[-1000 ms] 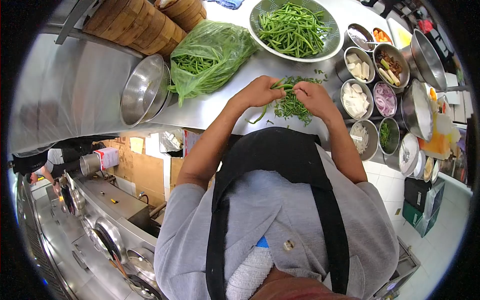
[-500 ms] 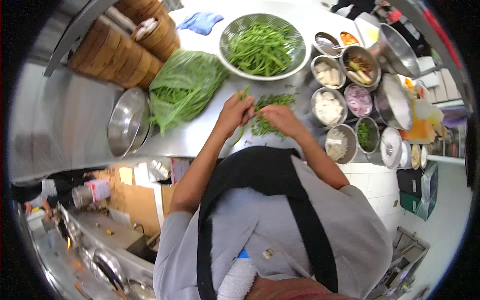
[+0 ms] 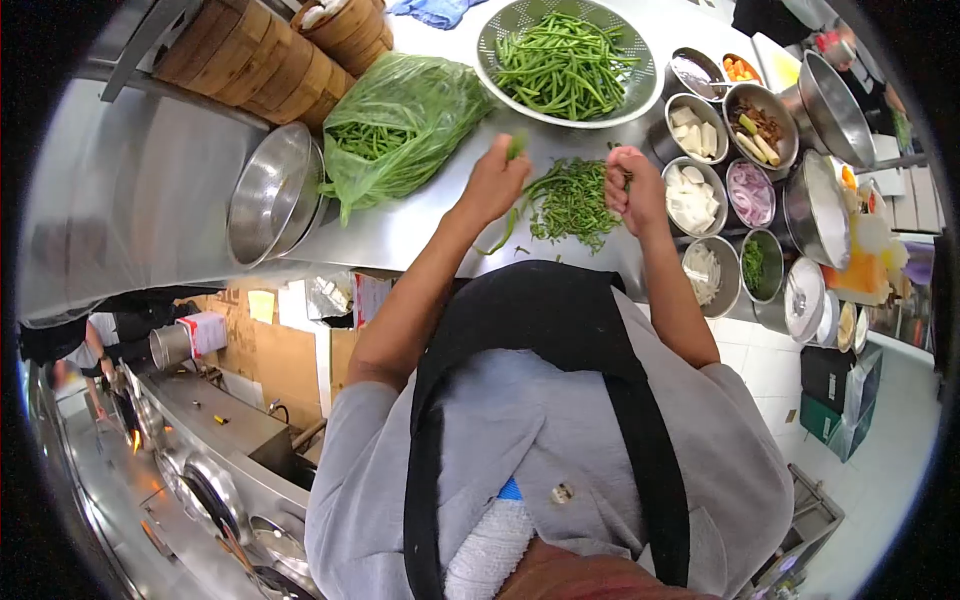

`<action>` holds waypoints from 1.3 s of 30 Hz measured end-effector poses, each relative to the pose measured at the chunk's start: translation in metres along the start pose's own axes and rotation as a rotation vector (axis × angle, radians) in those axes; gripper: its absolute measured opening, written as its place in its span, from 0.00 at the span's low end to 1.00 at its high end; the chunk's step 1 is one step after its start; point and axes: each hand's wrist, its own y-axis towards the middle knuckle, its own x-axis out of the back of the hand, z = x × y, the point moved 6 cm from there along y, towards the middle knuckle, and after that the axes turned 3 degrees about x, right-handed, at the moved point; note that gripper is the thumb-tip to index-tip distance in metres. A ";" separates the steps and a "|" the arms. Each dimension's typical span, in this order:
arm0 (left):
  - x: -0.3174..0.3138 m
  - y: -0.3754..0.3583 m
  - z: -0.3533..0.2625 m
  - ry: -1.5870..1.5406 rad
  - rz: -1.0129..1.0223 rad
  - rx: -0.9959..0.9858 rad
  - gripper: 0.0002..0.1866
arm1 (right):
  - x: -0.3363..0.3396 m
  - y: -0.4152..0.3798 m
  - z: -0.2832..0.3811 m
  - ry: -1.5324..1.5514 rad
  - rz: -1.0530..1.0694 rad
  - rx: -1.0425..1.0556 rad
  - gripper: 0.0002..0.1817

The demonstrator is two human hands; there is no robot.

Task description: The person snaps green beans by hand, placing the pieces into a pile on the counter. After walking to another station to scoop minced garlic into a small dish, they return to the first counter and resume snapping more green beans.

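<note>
Green bean: a short piece of green bean [image 3: 516,147], blurred, shows at the far side of the left hand [image 3: 498,182], its long axis seemingly near to far, toward the colander [image 3: 642,72].
Left hand: closed on that bean, left of the trimmings pile [image 3: 570,212].
Right hand: this right hand [image 3: 638,188], apart from the left, has its fingers curled at the pile's right edge; dark green slivers show there, and whether they are gripped I cannot tell.
Pile: between the hands, the right one nearer.
Colander: beyond both hands, far and slightly right of the left hand.
Loose strand: a curved strand [image 3: 496,240] near of the left hand; held or lying, I cannot tell.
</note>
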 end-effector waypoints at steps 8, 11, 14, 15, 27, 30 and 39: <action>-0.028 0.006 0.008 0.672 0.123 -0.136 0.13 | -0.007 -0.004 -0.003 -1.063 -0.062 0.289 0.13; -0.022 0.001 -0.009 0.706 0.116 -0.112 0.12 | -0.014 -0.004 -0.009 -1.213 0.018 0.232 0.12; -0.018 -0.007 -0.022 0.824 0.079 -0.184 0.12 | -0.017 0.001 -0.012 -1.089 0.171 0.194 0.12; -0.017 -0.009 -0.024 0.835 0.079 -0.184 0.12 | -0.010 0.006 -0.017 -1.028 0.206 0.266 0.12; -0.002 -0.010 -0.015 0.690 -0.005 -0.251 0.12 | -0.033 -0.001 -0.003 -0.840 0.069 0.235 0.11; 0.012 0.000 0.000 0.348 -0.033 -0.116 0.13 | -0.014 0.004 -0.009 -0.482 0.073 0.023 0.12; 0.010 -0.007 -0.014 0.126 -0.071 -0.037 0.13 | -0.043 0.000 -0.039 -0.686 0.258 0.009 0.14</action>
